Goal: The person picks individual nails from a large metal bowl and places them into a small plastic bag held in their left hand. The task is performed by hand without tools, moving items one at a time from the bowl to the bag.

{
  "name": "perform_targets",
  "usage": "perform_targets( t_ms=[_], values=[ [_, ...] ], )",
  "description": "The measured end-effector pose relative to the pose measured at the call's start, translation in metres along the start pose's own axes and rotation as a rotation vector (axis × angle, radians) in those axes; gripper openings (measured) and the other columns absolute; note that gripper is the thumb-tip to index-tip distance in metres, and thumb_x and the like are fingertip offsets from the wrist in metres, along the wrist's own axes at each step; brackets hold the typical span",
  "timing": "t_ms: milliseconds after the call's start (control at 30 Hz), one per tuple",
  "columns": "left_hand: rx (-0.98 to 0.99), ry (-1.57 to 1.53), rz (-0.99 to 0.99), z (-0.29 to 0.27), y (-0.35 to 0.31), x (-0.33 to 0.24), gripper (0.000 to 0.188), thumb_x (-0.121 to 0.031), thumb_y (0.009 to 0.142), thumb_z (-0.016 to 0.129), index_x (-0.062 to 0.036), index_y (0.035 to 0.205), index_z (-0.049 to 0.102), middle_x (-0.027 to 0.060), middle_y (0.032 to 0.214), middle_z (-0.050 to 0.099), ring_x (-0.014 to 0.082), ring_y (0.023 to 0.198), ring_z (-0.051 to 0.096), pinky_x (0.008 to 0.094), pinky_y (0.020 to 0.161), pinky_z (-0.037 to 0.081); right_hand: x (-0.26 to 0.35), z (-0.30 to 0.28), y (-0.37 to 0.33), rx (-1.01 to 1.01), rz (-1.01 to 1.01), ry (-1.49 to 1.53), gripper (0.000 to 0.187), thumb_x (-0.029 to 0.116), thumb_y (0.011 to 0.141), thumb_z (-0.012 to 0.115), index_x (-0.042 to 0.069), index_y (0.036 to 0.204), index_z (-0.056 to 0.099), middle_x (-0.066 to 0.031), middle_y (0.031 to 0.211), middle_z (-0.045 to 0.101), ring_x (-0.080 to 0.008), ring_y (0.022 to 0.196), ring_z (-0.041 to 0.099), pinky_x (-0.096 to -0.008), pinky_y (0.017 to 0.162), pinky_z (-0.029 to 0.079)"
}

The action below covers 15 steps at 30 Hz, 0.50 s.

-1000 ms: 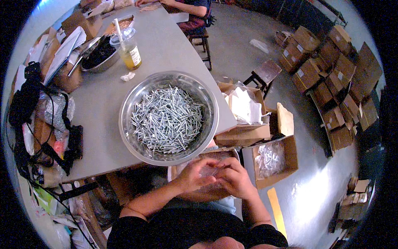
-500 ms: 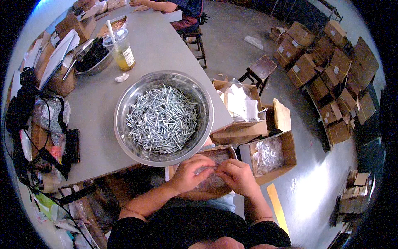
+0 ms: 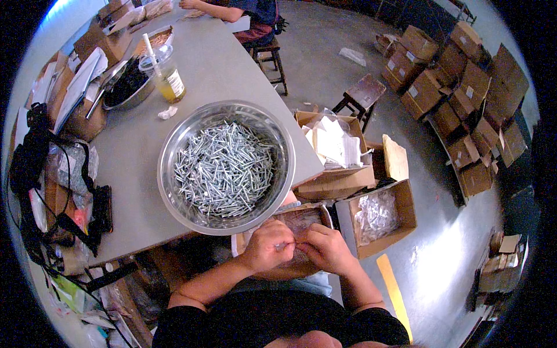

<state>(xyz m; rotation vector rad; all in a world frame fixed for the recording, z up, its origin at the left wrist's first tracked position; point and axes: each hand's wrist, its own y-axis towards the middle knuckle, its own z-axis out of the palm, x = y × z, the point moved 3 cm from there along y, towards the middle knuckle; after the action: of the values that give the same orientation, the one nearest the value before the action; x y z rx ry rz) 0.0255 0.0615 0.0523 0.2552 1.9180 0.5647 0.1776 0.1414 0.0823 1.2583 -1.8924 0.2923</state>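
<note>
My left hand and my right hand meet fingertip to fingertip, both closed in a pinch. Whatever they pinch is too small and hidden to name. Beneath them, close to my body, is an open cardboard box with clear plastic film or bags in it. Just beyond my left hand a large shiny metal bowl stands on the grey table's near corner. It is heaped with silvery screws or nails, many pointing different ways.
Right of my hands stands a carton of crumpled clear plastic; behind it, another carton holds white pieces. A drink cup and a pan of dark pieces stand on the table. Another person sits at its far end.
My left fingers have curled in tighter, and the hand has turned slightly. My right hand stays nearly in place beside it. The whole view has shifted a little.
</note>
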Motion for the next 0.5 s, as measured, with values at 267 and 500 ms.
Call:
perform_targets(
  t_ms=[267,500],
  values=[
    [0.077,-0.012,-0.016,0.004,-0.001,0.003,0.010,-0.008,0.076,0.068,-0.0031,0.083,0.062,0.0115,0.085,0.064,0.0297,0.079,0.062,0.0384,0.073,0.049,-0.008,-0.001,-0.009,0.012,0.061,-0.053,0.007,0.006,0.076,0.071,0.005,0.082,0.067,-0.0111,0.078,0.062,-0.0311,0.071,0.063,-0.0375,0.062,0.052],
    [0.203,0.252,-0.318,0.012,-0.013,0.044,0.018,-0.013,0.082,0.064,-0.0034,0.097,0.064,0.0148,0.096,0.063,0.0345,0.093,0.061,0.0426,0.083,0.049,-0.049,-0.061,-0.048,-0.408,0.360,-0.245,0.009,-0.002,0.071,0.073,0.001,0.079,0.069,-0.0094,0.075,0.064,-0.0195,0.066,0.061,-0.0292,0.060,0.049]
  ],
)
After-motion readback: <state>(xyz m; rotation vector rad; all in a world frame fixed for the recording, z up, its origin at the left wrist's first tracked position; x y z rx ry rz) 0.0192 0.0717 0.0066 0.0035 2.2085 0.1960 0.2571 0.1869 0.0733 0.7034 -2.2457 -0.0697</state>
